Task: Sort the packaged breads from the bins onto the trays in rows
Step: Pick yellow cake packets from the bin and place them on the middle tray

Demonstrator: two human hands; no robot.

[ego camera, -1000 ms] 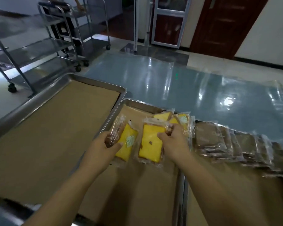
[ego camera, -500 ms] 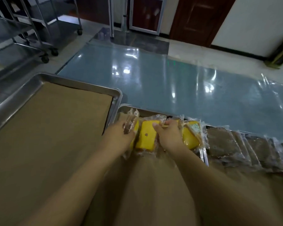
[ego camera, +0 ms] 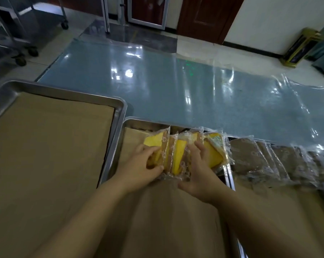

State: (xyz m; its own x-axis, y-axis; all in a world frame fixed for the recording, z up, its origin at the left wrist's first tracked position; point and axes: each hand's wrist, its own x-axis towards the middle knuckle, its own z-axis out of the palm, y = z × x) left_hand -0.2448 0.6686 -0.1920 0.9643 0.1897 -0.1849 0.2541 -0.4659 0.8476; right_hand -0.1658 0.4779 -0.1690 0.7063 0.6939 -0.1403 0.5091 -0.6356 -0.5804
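Note:
Several yellow packaged breads (ego camera: 179,155) in clear wrappers stand in an overlapping row at the far end of the middle metal tray (ego camera: 131,123), which is lined with brown paper. My left hand (ego camera: 140,168) grips the leftmost yellow package (ego camera: 153,141) from the side. My right hand (ego camera: 200,170) lies with straight fingers on the packages at the right of the row, pressing them. The rightmost yellow package (ego camera: 216,146) leans against the tray's right rim.
A larger paper-lined tray (ego camera: 120,108) sits to the left, holding nothing. A row of brown packaged breads (ego camera: 265,159) lies on the right tray. Beyond is a blue plastic-covered table (ego camera: 176,86), wheeled steel racks (ego camera: 21,34) far left, doors behind.
Both hands pushed the yellow packages away from me to the tray's far end and squeezed them closer, so they overlap more steeply. The camera tilted down and right.

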